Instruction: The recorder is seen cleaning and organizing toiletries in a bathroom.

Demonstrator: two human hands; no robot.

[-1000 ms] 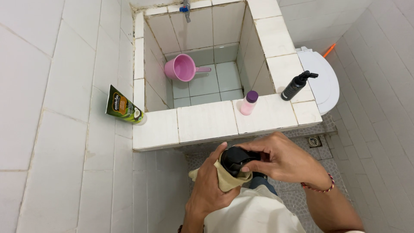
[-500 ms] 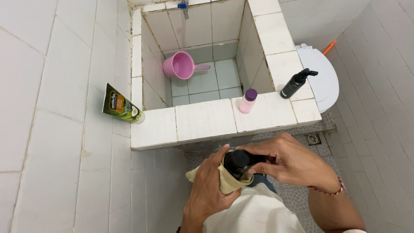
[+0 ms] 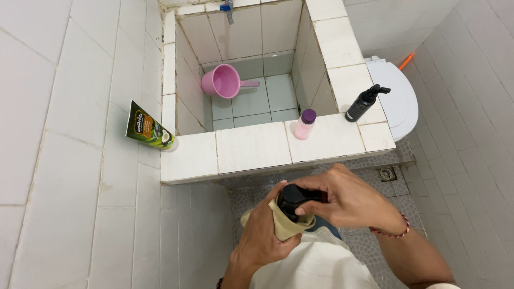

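Low in the head view, both of my hands meet over a beige bottle with a black cap. My left hand wraps around the bottle's body from below. My right hand grips the black cap from the right, fingers curled over its top. The bottle is held above my lap, in front of the tiled water basin.
On the basin's front ledge stand a pink bottle with a purple cap and a black pump bottle. A green tube stands at the left corner. A pink scoop lies inside. A white toilet lid is at right.
The camera has shifted slightly. My hands stay on the bottle and cap, with the right hand's fingers turned a little around the cap.
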